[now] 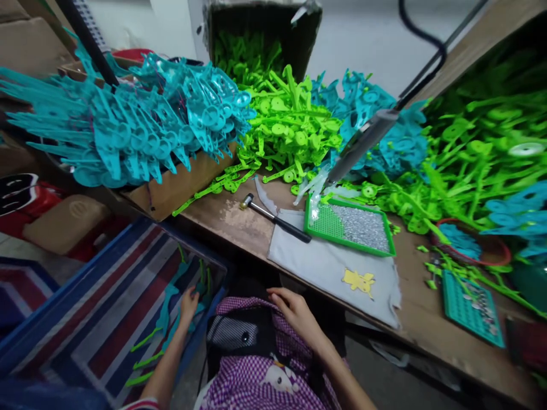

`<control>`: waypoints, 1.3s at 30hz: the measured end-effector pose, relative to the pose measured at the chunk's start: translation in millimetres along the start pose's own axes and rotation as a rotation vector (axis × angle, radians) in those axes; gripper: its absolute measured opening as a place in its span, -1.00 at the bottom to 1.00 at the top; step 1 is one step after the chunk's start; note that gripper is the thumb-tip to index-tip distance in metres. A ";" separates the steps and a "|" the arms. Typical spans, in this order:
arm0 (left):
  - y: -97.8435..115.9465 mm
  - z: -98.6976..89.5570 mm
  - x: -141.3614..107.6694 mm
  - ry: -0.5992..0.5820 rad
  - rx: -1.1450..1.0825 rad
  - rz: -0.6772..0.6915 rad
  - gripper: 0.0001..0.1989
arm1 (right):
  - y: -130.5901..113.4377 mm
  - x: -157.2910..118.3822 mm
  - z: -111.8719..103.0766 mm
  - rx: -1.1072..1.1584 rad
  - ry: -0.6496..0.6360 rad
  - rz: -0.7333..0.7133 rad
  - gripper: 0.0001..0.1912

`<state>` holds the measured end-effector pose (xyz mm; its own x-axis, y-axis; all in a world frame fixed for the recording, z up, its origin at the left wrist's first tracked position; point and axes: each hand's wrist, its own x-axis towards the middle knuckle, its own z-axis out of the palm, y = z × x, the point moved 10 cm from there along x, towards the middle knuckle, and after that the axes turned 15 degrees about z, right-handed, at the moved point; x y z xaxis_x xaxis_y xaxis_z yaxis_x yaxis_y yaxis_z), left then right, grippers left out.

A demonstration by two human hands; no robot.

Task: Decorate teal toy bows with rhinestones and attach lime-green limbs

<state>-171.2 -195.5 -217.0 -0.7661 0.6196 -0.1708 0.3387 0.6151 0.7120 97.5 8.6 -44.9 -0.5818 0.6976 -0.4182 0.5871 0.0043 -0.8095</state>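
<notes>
My left hand (188, 304) reaches down into the striped bin at the left, its fingers curled at a teal plastic piece (199, 309) with green ends. Its fingertips are small and partly hidden. Other teal pieces (167, 302) with thin green arms (147, 340) lie about it on the striped lining (106, 319). My right hand (294, 310) is over my lap, fingers loosely stretched out, holding nothing. Just below the bench edge, it stays apart from the tools. A hammer (290, 228) with a black handle lies on the bench, its handle on a grey cloth (307, 256).
A green tray (387, 250) of small metal pins stands on the cloth beneath a hanging grey power screwdriver (363, 142). Teal parts (141, 125) and green parts (294, 122) are heaped behind. At right are a red-brown bowl (504, 256) and a teal tray (457, 302).
</notes>
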 end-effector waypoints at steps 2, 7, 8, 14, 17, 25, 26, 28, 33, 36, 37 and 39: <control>42.8 -16.9 27.8 0.061 -0.079 0.073 -0.78 | -11.5 -17.2 -15.3 0.013 -0.003 -0.018 -0.63; 252.9 -125.7 75.4 0.443 -0.326 0.673 -0.58 | -55.2 -20.0 -29.6 0.050 -0.039 -0.161 -0.62; 301.6 -153.4 73.6 0.553 -0.303 0.826 -0.55 | -58.4 -16.3 -31.1 0.043 -0.025 -0.182 -0.62; 450.7 -217.7 126.1 0.557 0.164 0.773 -0.04 | -12.9 -16.7 -43.0 0.111 -0.027 -0.084 -0.58; 435.7 -219.8 158.2 0.497 0.127 0.587 0.00 | 17.1 -23.6 -64.1 0.198 0.064 -0.017 -0.53; 439.0 -228.1 152.5 0.631 -0.060 0.618 -0.51 | 33.3 -17.7 -72.5 0.203 0.093 -0.004 -0.49; 445.2 -227.9 147.9 0.645 -0.047 0.652 -0.48 | 32.1 -17.2 -70.0 0.191 0.089 -0.012 -0.50; 455.6 -224.4 135.5 0.671 -0.018 0.742 -0.46 | 28.4 -17.3 -65.7 0.167 0.088 -0.034 -0.53; 460.8 -189.7 74.1 0.759 -0.029 1.042 -0.53 | 4.4 -23.8 -70.8 0.122 0.114 -0.130 -0.61; 447.7 -152.5 33.2 0.793 -0.062 1.108 -0.48 | -21.0 -29.2 -90.2 0.165 0.168 -0.194 -0.65; 442.9 -138.1 19.9 0.796 -0.085 1.137 -0.50 | -31.3 -31.2 -98.8 0.191 0.193 -0.219 -0.66; 431.7 -106.4 -3.2 0.783 -0.133 1.180 -0.58 | -53.4 -35.7 -118.8 0.266 0.257 -0.273 -0.69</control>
<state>-80.6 16.2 163.4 -0.1894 0.2764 0.9422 0.9618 -0.1410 0.2347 153.9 68.6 62.2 -0.5170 0.8515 -0.0869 0.2478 0.0517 -0.9674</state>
